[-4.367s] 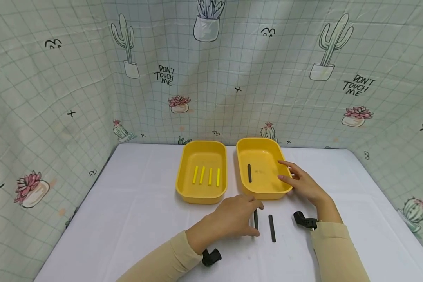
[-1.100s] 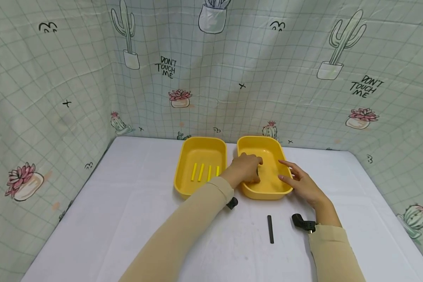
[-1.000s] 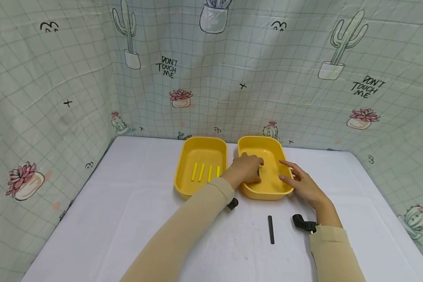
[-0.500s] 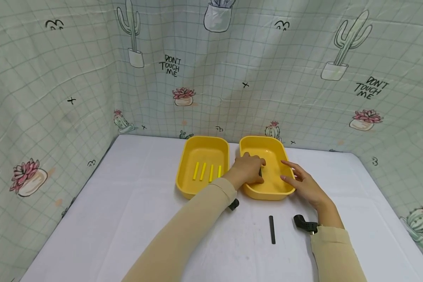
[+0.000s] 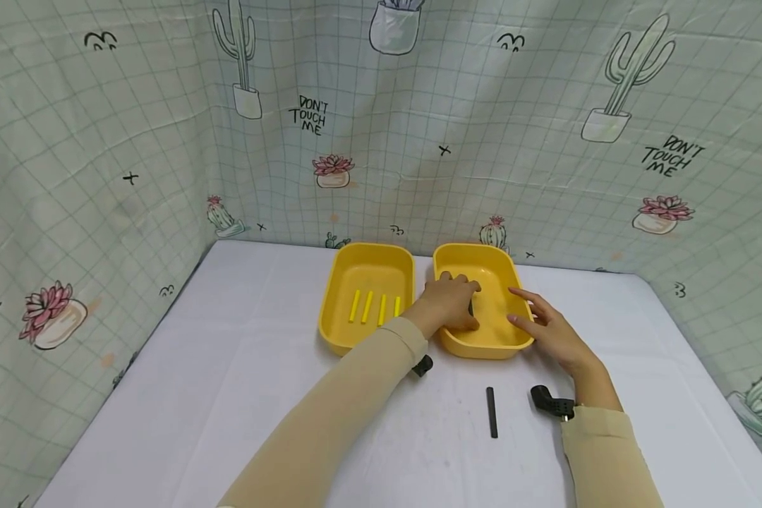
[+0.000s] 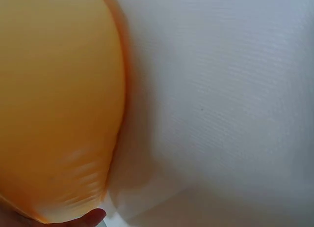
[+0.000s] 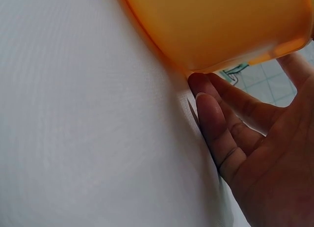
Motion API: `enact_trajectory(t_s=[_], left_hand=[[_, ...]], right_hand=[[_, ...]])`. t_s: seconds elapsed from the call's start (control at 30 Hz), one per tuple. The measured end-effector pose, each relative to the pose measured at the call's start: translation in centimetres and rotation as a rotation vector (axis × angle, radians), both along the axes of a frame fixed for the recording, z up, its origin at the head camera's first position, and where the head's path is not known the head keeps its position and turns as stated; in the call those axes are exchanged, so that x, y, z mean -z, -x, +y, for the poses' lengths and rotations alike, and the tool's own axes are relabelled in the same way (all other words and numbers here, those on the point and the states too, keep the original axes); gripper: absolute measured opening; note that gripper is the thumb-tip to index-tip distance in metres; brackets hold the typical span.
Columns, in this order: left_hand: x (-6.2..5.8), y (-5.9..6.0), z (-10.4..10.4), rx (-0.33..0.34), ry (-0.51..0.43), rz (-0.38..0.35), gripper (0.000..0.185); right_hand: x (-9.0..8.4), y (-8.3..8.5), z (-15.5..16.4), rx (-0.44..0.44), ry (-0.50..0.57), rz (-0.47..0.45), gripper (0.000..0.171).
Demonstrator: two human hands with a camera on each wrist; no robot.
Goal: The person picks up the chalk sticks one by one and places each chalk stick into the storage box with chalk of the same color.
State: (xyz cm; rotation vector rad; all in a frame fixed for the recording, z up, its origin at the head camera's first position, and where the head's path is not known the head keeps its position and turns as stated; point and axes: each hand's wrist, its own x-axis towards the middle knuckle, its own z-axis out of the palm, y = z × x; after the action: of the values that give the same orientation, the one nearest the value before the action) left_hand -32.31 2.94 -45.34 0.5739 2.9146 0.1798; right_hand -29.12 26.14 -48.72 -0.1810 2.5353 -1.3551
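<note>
My left hand (image 5: 446, 303) reaches into the right yellow tray (image 5: 482, 351) and pinches a black stick (image 5: 470, 307), mostly hidden by the fingers. That hand also covers the spot where another black stick lay. My right hand (image 5: 555, 339) holds the same tray's right rim; in the right wrist view its fingers (image 7: 212, 119) lie against the outside wall. On the cloth in front lies a loose black stick (image 5: 492, 413). Several yellow sticks (image 5: 367, 307) lie side by side in the left yellow tray (image 5: 371, 248). Only a fingertip (image 6: 93, 217) and the tray's outer wall show in the left wrist view.
A white cloth (image 5: 228, 367) covers the table. Patterned curtains (image 5: 381, 141) hang behind it and at both sides. Black wrist cameras (image 5: 549, 403) sit on both wrists. The left forearm (image 5: 336, 416) crosses in front of the left tray.
Over four seconds, my left hand has carried a black stick from the cloth into the right tray. It stays there through the last second; my right hand keeps its place at the rim.
</note>
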Motion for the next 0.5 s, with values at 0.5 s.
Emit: enact_trajectory(t_s=[0.5], left_hand=[[-2.7, -2.2, -0.4, -0.032, -0.051, 0.05, 0.08]], right_hand=[[0.2, 0.2, -0.2, -0.018, -0.007, -0.013, 0.077]])
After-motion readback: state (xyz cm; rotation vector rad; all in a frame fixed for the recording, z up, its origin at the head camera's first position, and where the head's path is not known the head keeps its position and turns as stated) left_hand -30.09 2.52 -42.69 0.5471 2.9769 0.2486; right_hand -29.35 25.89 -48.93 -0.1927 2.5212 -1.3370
